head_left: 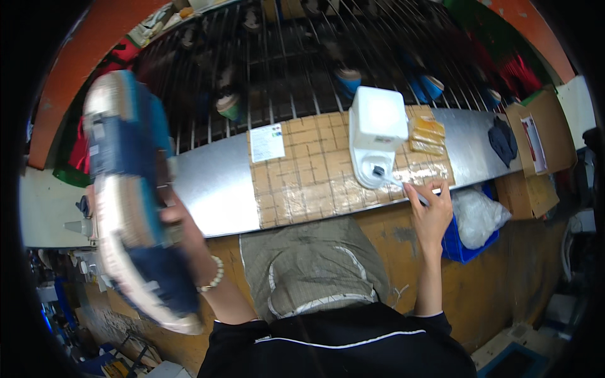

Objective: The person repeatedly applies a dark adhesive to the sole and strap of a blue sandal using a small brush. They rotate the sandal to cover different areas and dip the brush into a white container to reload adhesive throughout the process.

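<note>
On the left, my left hand (184, 234) is closed on a bundle of shoes (129, 211), with dark blue uppers, teal patches and pale soles. They are smeared by motion, so how many there are I cannot tell. My right hand (432, 213) pinches the pale handle of a small brush (395, 181). Its dark tip is in the round cup at the foot of a white plastic dispenser (379, 126). The dispenser stands upright on a brown taped cardboard sheet (309, 170) at the bench's near edge.
Yellowish wrapped blocks (427, 135) lie right of the dispenser. Behind the metal bench (211, 189), several shoes sit on a rack of metal rods (271, 69). A blue bin (468, 249) with clear plastic, a dark cloth (502, 142) and a cardboard box (545, 135) are at right.
</note>
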A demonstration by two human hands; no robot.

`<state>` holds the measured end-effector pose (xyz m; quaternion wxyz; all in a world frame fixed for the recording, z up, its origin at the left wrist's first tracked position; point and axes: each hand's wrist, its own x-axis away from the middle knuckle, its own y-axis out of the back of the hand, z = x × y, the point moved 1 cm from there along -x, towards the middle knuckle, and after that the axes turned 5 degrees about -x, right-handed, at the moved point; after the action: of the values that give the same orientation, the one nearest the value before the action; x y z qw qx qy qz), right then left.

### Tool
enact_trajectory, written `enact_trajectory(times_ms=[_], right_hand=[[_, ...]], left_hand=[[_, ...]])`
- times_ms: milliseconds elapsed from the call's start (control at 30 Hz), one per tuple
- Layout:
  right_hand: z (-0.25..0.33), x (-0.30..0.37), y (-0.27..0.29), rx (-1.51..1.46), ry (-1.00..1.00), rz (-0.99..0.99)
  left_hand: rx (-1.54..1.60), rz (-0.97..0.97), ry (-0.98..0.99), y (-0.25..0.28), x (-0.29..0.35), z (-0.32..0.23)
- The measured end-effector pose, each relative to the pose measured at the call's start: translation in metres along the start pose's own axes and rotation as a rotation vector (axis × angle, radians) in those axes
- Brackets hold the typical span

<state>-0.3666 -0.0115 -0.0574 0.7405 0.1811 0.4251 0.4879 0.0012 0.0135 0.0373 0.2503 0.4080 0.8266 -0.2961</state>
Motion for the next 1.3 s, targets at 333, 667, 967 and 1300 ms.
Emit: enact_trajectory(times_ms=[333,667,967,1300], right_hand=[[0.124,-0.052,0.067,-0.67,0.323,-0.005],[0.186,-0.065,0.058,-0.561,0.627,-0.148],[0.194,-0.074,0.072,-0.384,0.725,-0.287],[0.182,-0.098,0.084,-0.357,0.896,-0.251]], left_hand=[[-0.143,-0.009,-0.13,-0.066,0.017,-0.001],[0.287,0.172,0.382,-0.064,0.012,-0.063],[0.173,0.327,0.146,-0.05,0.034,-0.045],[0.177,0.348,0.236,-0.056,0.037,-0.06]])
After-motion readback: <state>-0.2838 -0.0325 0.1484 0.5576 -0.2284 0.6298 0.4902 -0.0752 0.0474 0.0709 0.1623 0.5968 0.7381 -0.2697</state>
